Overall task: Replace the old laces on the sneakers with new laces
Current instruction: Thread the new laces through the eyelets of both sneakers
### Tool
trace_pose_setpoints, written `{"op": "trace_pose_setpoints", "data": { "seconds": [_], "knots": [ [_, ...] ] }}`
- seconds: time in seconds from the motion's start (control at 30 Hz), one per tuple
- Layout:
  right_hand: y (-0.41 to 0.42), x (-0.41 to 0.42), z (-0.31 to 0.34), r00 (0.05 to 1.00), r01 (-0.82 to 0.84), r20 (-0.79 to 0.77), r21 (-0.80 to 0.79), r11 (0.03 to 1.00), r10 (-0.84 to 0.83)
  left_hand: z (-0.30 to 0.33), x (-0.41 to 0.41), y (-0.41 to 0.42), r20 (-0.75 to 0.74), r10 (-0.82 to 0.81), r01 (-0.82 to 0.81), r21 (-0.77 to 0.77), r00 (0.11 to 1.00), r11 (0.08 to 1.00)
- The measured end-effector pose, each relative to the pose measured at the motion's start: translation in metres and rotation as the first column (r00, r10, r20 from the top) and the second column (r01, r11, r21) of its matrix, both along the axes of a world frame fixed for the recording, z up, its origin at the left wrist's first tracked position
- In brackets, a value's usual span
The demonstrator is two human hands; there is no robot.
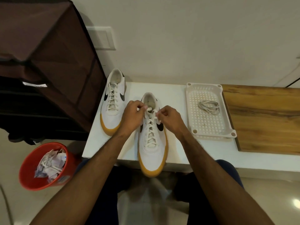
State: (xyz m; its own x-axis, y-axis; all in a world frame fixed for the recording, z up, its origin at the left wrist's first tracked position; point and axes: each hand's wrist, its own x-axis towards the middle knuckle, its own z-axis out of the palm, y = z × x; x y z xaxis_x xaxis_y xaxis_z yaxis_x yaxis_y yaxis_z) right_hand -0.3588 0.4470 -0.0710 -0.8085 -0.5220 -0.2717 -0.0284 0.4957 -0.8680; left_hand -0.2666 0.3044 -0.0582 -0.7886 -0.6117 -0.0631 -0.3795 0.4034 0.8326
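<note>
Two white sneakers with black swooshes and tan soles stand on a white table (175, 96). The near sneaker (152, 153) points toward me, toe over the table's front edge, laced with a white lace (151, 127). My left hand (132, 116) and my right hand (170, 118) each pinch a lace end at the top eyelets near the tongue. The far sneaker (113, 101) sits laced at the table's left. A coiled lace (209, 107) lies in a white perforated tray (194, 111) to the right.
A red bucket (32, 174) holding crumpled paper and a lace stands on the floor at left. A brown fabric cabinet (48, 62) rises behind it. A wooden surface (263, 117) adjoins the tray on the right. My knees are under the table edge.
</note>
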Motion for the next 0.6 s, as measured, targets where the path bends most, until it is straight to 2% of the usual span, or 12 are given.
{"op": "trace_pose_setpoints", "data": {
  "seconds": [0.07, 0.1, 0.2, 0.3, 0.37, 0.43, 0.5, 0.6],
  "knots": [
    [0.0, -0.002, 0.003, 0.991, -0.037, 0.128, -0.068, 0.997, 0.046, 0.004, 0.007, 0.001, -0.096, 0.023, 0.007, 0.302, 0.995, 0.953],
    [0.001, -0.003, 0.007, 0.978, -0.042, 0.199, -0.135, 0.99, 0.068, 0.005, 0.011, 0.001, -0.117, 0.014, 0.032, 0.385, 0.993, 0.922],
    [0.008, -0.009, 0.025, 0.913, 0.022, 0.386, -0.37, 0.929, 0.132, 0.009, 0.023, 0.001, -0.183, 0.018, 0.078, 0.504, 0.983, 0.86],
    [0.011, -0.019, 0.046, 0.839, 0.144, 0.498, -0.595, 0.79, 0.222, 0.025, 0.023, -0.007, -0.33, 0.142, 0.087, 0.59, 0.933, 0.803],
    [0.009, -0.025, 0.063, 0.86, 0.152, 0.463, -0.633, 0.759, 0.214, 0.046, 0.021, -0.016, -0.421, 0.175, 0.104, 0.561, 0.89, 0.821],
    [0.006, -0.031, 0.082, 0.893, 0.144, 0.408, -0.659, 0.738, 0.189, 0.069, 0.018, -0.025, -0.492, 0.13, 0.125, 0.452, 0.861, 0.883],
    [0.003, -0.037, 0.099, 0.924, 0.145, 0.358, -0.656, 0.741, 0.136, 0.088, 0.017, -0.033, -0.537, 0.085, 0.122, 0.339, 0.839, 0.933],
    [0.003, -0.051, 0.121, 0.952, 0.181, 0.305, -0.617, 0.766, 0.021, 0.11, 0.019, -0.044, -0.604, 0.113, 0.056, 0.254, 0.789, 0.965]
  ]
}}
